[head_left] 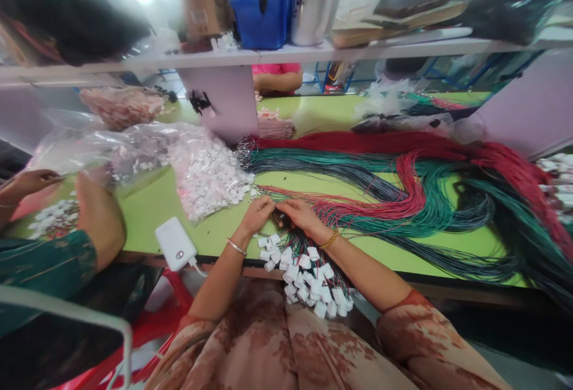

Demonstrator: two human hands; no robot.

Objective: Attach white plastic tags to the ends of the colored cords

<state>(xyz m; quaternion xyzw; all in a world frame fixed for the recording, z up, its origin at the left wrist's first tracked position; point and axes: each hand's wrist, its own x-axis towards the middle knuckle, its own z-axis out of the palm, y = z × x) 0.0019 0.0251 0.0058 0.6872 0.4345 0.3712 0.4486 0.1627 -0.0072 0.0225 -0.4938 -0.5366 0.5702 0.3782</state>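
Observation:
My left hand [258,215] and my right hand [307,218] meet at the table's front edge, fingertips pinched close together. Thin wire appears to be in my right fingers; whatever my left fingers pinch is too small to make out. Just behind and beside them lie loose red wires [358,203] and green wires [403,223]. Below my hands, a cluster of white plastic connectors [308,279] on wires hangs over the edge. To the left, a clear bag [203,169] spills more white connectors onto the green tabletop [145,214].
A white power bank [174,243] with a cable lies left of my arm. Long red, green and black wire bundles [313,160] stretch across the right. A co-worker's arm [101,217] rests at the left. Overhead runs a shelf [201,58] with a blue bin [263,20].

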